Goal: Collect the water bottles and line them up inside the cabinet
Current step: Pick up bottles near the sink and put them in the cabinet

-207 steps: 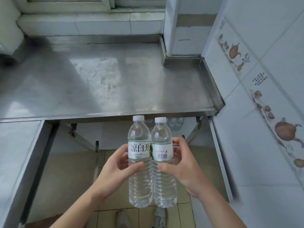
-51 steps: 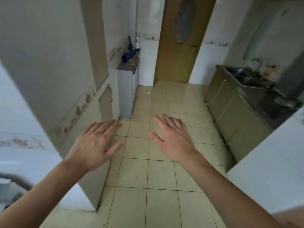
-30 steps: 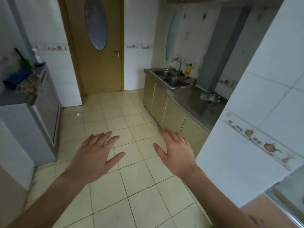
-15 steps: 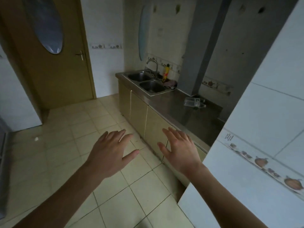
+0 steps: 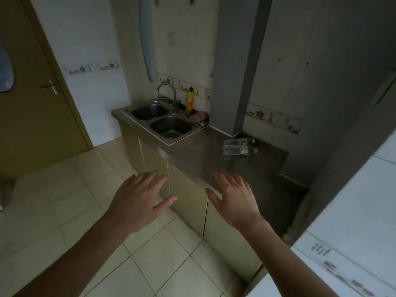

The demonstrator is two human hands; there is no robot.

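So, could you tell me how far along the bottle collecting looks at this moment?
Done: nothing this view can confirm; no cabinet interior with lined-up bottles is visible. In hand: nothing, as the left hand and right hand are both open and empty, held out toward the counter. Left: two water bottles lie on their sides on the counter, right of the sink, yet to be collected and placed.

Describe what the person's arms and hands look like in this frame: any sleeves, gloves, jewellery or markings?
Both forearms are bare as far as the frame shows; no sleeve edge is in view. The left hand and the right hand wear no gloves. No ring, watch, bracelet or marking shows on the backs of the hands or the wrists. The palms face away from the camera, so they cannot be checked.
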